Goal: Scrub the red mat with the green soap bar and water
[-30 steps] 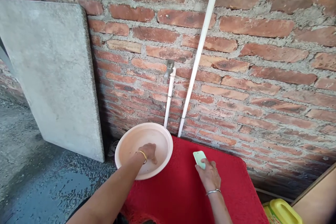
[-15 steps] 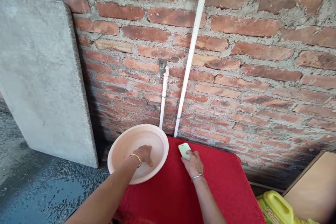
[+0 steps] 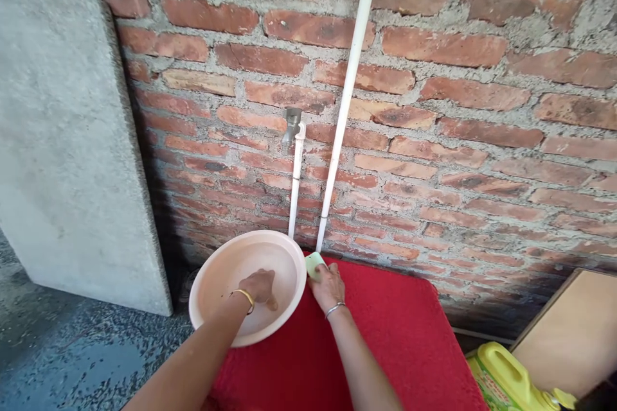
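My left hand (image 3: 259, 288), with a gold-coloured bangle at the wrist, reaches down inside a pale pink basin (image 3: 205, 282). Its thumb stands apart from the palm; the other fingers show only partly, low in the basin, and nothing can be seen in them. My right hand (image 3: 328, 287), wearing a silver-coloured bangle, is closed around a pale green block with rounded corners (image 3: 314, 261). That block is right beside the basin's right rim, above the red cloth (image 3: 385, 334). Fingers cover its lower part.
Behind the basin, a tap (image 3: 291, 125) on a white pipe (image 3: 295, 189) stands against the brick wall (image 3: 443, 103). A taller white pipe (image 3: 344, 99) rises beside it. A grey slab (image 3: 72, 141) leans at left over wet floor (image 3: 96, 359). A yellow jug (image 3: 506, 376) and a board (image 3: 573, 334) are at lower right.
My right hand has moved left with the pale green block, up to the basin's rim. My left hand stays in the basin, nearly unchanged. The view has shifted slightly.
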`<state>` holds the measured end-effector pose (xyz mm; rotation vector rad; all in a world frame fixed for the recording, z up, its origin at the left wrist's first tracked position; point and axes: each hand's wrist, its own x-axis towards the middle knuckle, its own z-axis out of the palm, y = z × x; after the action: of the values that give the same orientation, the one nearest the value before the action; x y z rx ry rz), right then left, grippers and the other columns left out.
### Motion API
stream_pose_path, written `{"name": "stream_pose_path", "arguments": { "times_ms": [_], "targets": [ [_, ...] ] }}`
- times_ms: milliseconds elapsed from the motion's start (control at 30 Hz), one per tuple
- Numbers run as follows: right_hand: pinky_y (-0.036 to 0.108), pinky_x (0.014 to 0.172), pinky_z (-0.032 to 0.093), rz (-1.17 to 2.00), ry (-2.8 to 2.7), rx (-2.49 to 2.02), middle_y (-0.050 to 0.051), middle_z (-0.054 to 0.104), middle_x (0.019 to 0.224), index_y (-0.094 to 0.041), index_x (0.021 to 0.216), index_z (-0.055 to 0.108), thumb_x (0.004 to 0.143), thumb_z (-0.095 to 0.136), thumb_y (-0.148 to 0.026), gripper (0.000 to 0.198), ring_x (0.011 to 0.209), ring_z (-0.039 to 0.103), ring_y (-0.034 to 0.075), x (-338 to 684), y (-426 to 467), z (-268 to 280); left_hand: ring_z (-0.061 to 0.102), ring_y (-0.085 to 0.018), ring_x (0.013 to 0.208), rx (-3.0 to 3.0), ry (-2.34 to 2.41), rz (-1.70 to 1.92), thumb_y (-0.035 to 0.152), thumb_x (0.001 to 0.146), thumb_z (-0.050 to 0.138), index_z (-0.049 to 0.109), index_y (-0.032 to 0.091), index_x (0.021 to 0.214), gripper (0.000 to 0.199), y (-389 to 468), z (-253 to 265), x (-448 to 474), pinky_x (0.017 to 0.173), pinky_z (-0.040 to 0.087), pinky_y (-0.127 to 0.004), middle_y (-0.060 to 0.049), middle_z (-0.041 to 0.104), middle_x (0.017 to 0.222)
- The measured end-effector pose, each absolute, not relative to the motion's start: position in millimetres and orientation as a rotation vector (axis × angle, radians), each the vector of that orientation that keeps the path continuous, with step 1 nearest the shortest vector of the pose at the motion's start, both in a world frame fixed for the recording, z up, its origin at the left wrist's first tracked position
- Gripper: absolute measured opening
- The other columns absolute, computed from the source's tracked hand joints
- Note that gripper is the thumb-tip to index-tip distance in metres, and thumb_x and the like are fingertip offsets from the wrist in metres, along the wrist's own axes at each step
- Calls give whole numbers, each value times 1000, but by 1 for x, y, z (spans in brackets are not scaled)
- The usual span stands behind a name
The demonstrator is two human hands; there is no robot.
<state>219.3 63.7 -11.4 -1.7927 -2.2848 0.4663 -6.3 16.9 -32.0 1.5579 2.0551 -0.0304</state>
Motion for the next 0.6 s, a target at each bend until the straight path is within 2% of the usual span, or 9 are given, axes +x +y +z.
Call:
{"name": "stream_pose_path", "arguments": {
  "times_ms": [133,200,267,433,600],
  "targets": [
    [31,93,48,458,-2323,-1764,6,61,122,-31,117,70,85,68,-42,34,111,63,22,227,73,-18,59,-36,128,1548,2018,-193,36,60,91,59,15,132,81,16,-30,-5,106,48,-49,-19,60,141],
    [31,93,48,440,-2305,-1802,6,61,122,-32,118,69,86,67,-43,34,109,64,21,249,79,-20,56,-37,133,1566,2010,-205,35,55,89,54,14,137,92,14,-27,-4,108,46,-46,-23,55,146],
    [30,94,47,415,-2266,-1865,5,60,123,-32,118,69,87,66,-43,33,108,64,20,282,87,-20,55,-37,134,1591,2008,-205,36,57,84,53,13,137,89,13,-25,-4,109,45,-45,-24,54,147],
    [32,93,49,355,-2084,-2114,7,61,123,-30,124,66,91,60,-43,35,107,66,20,392,104,-12,59,-39,129,1616,2021,-185,36,56,80,62,18,124,72,13,-27,-5,107,47,-46,-20,64,137],
    [38,94,51,312,-1819,-2392,13,64,120,-25,124,66,93,53,-44,38,102,71,24,493,98,8,59,-40,130,1588,2041,-160,35,54,85,61,21,125,76,13,-26,-3,106,47,-49,-18,63,139]
  ]
}}
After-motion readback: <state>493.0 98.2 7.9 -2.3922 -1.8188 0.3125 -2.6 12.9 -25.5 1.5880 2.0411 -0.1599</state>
